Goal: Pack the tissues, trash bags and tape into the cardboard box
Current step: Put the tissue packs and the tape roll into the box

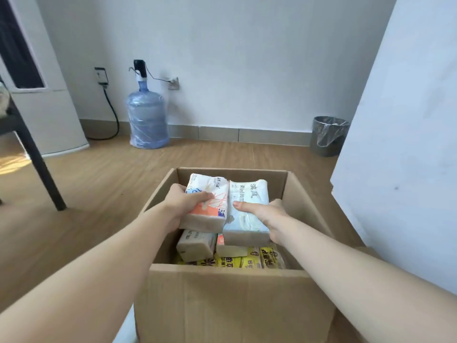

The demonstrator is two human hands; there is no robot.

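Note:
An open cardboard box [222, 293] stands on the wooden floor in front of me. My left hand [180, 206] grips a white and orange tissue pack [210, 194] from its left side, thumb on top. My right hand [269, 216] grips a white and pale blue tissue pack [247, 191] from its right side, thumb on top. Both packs sit side by side, touching, over the box opening. Below them inside the box lie two more tissue packs [195, 246] and yellow packages [237, 262]. No tape is visible.
A blue water bottle with a pump [148, 115] stands against the back wall. A mesh waste bin [329, 136] sits at the right by a white wall [408, 144]. A black table leg [37, 154] is at the left.

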